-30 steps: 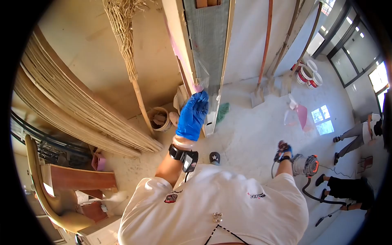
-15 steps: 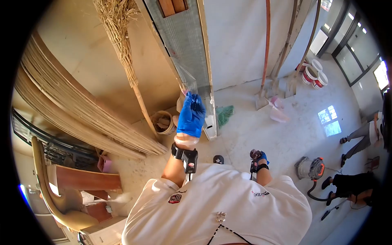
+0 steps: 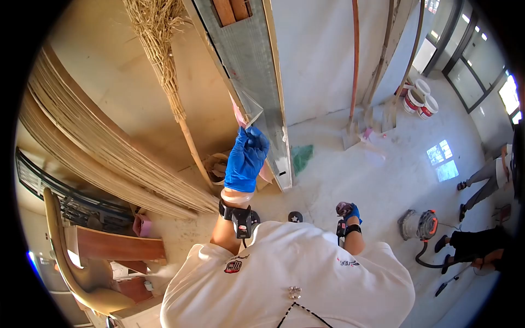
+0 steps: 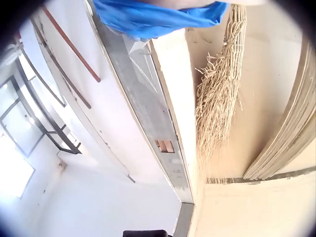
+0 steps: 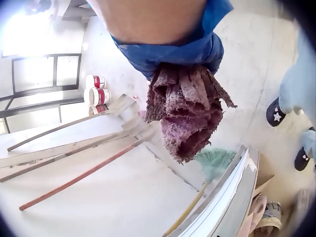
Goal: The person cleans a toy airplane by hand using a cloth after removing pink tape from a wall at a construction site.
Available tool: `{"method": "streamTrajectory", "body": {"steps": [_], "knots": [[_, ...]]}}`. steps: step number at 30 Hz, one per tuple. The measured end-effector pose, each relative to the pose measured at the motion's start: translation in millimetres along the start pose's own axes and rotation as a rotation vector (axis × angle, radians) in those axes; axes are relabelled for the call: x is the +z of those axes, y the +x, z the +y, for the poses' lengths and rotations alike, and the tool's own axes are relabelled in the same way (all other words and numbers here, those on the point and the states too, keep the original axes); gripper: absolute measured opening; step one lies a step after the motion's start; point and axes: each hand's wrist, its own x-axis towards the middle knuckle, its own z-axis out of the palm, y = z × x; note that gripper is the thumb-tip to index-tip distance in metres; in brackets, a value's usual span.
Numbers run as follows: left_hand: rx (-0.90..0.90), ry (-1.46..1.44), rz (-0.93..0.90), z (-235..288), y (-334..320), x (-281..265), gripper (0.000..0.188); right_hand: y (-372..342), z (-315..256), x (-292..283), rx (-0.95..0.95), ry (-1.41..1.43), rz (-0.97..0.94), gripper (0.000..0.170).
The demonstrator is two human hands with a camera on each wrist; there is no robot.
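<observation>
Left hand [image 3: 246, 159]: I am pinching clear film [image 3: 253, 109] beside the grey panel [image 3: 245, 60] — fingers curled; right hand [image 3: 353, 211] is gripping a purple cloth [image 5: 185, 113] (crumpled).

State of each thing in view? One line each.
left hand, pinching clear film
right hand, gripping cloth
clear film, creased, end held
cloth, bunched up
twig broom, bristles up
long-handled shovels, blades down on floor
white buckets, grouped on floor
canister machine, hose attached, power state unclear
</observation>
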Motion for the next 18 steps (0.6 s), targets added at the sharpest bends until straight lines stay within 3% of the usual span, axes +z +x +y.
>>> {"method": "streamTrajectory", "body": {"steps": [1, 3, 7, 9, 10, 11, 15, 16, 18], "knots": [[0.005, 0.024, -0.033, 0.4, 0.5, 1.7, 0.019, -3.8, -0.6, 5.1, 0.030, 0.015, -0.015, 0.042], [-0.056, 0.055, 0.001, 0.6, 0.8, 11.4, 0.026, -7.6, -2.5, 10.0, 0.029, -0.050, -0.096, 0.043], [-0.252, 0.048, 0.083, -10.0, -0.7, 38.7, 0.047, -9.6, 0.9, 3.1, 0.050, -0.122, 0.037, 0.045], [-0.243, 0.078, 0.079, -8.5, 7.3, 32.5, 0.045, -9.4, 3.1, 4.4, 0.045, -0.060, 0.038, 0.046], [-0.252, 0.050, -0.011, -6.4, 13.3, 22.7, 0.043, -13.0, 1.1, 1.4, 0.033, -0.045, -0.042, 0.025], [-0.262, 0.023, -0.100, -4.4, 16.9, 13.4, 0.040, -13.9, 0.4, 2.1, 0.031, -0.050, -0.043, 0.025], [-0.108, 0.155, -0.113, -13.2, 15.6, 13.9, 0.030, -17.2, -2.9, 12.9, 0.028, -0.045, 0.024, 0.025], [-0.106, 0.153, -0.115, -15.1, 17.2, 12.0, 0.030, -14.3, -2.5, 10.3, 0.046, -0.059, -0.065, 0.025], [0.078, 0.186, -0.040, -19.5, 15.3, 7.7, 0.026, -13.0, -2.8, 4.7, 0.041, -0.085, -0.196, 0.026]]}}
